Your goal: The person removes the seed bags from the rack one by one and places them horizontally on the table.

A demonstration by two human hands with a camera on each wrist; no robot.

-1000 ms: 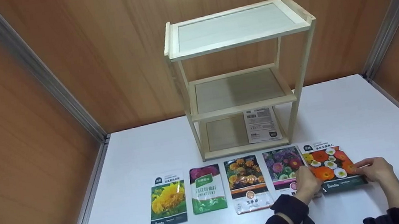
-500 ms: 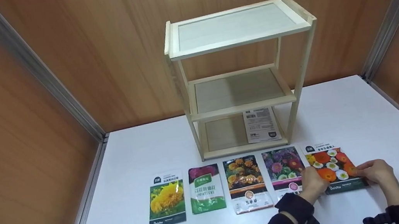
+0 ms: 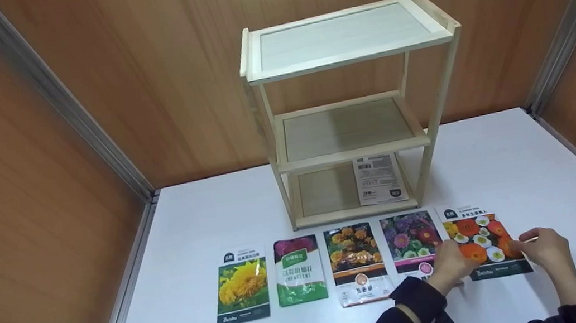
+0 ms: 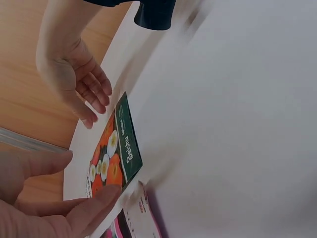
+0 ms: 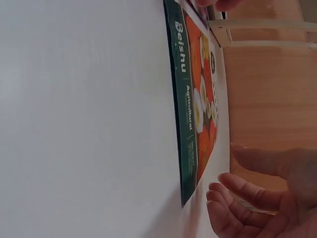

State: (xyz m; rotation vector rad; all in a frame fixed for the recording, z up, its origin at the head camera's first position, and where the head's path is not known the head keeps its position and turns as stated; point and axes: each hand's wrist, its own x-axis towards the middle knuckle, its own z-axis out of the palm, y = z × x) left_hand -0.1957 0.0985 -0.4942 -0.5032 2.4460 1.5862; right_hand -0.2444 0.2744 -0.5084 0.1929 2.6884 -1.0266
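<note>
A seed packet [image 3: 482,238] with orange and white flowers lies face up at the right end of a row. My left hand [image 3: 451,262] is over the gap between it and the purple-flower packet [image 3: 405,238]. In the left wrist view the left thumb and fingers [image 4: 94,208] are spread apart, with a fingertip at the orange-flower packet's edge. At that packet's other side is my right hand [image 3: 548,249]. The right wrist view shows its fingers [image 5: 242,191] loose and holding nothing, a little apart from the packet.
Left along the row lie a marigold packet [image 3: 358,264], a green and white packet [image 3: 300,278] and a yellow-flower packet [image 3: 243,289]. Behind them stands a three-tier wooden shelf [image 3: 355,155]. A packet [image 3: 380,181] lies back side up on its bottom tier. Wooden panels [image 3: 187,85] surround the table.
The orange-flower packet has shifted slightly to the right, away from the purple-flower one. My left hand moved right with it. The right fingers have loosened from its edge.
</note>
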